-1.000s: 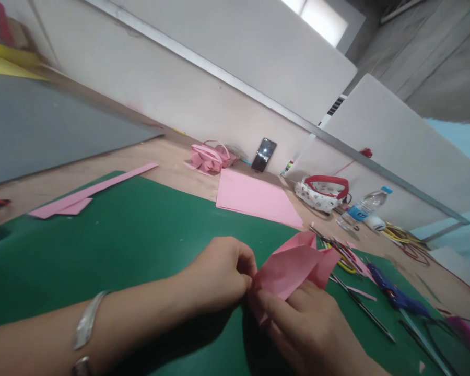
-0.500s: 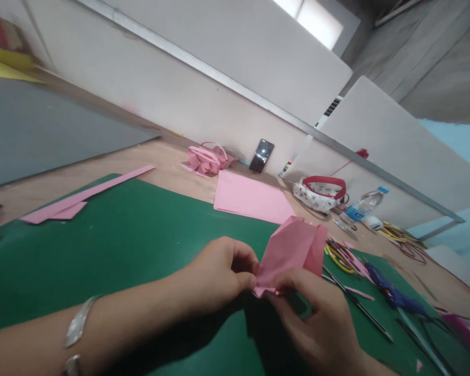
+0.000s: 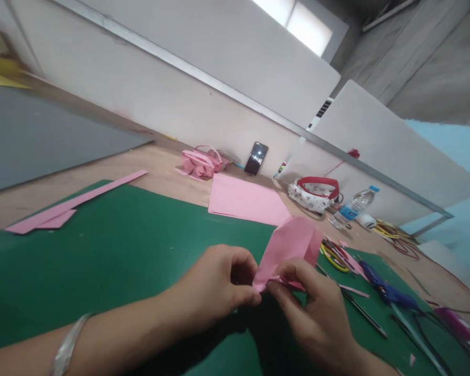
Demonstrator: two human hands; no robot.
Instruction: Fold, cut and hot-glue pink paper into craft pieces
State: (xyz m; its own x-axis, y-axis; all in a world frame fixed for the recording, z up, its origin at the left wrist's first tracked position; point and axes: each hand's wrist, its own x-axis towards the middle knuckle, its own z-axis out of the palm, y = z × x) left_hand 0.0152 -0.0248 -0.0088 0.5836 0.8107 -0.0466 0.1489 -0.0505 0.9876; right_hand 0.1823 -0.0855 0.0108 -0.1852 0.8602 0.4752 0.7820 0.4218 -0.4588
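Observation:
A folded pink paper piece (image 3: 284, 245), shaped like a small open pouch, is held up above the green cutting mat (image 3: 133, 250). My left hand (image 3: 223, 282) pinches its lower left corner between thumb and forefinger. Along the bottom edge, my right hand (image 3: 317, 303) grips a narrow fold of the same paper with thumb and fingers. Part of the lower edge is hidden behind the right fingers. A pen (image 3: 362, 312) lies on the mat just right of my right hand.
Pink sheets (image 3: 246, 198) lie past the mat. Pink strips (image 3: 82, 201) rest at left, a pink paper bundle (image 3: 201, 163) and phone (image 3: 256, 158) at the wall. Rightward are yellow-handled scissors (image 3: 332, 257), a blue glue gun (image 3: 387, 287), a pouch (image 3: 313, 194) and a bottle (image 3: 354, 208).
The paper's bottom fold has shifted slightly in my fingers, and the pouch shape tilts a little differently. Both hands keep hold. The whole view has moved slightly.

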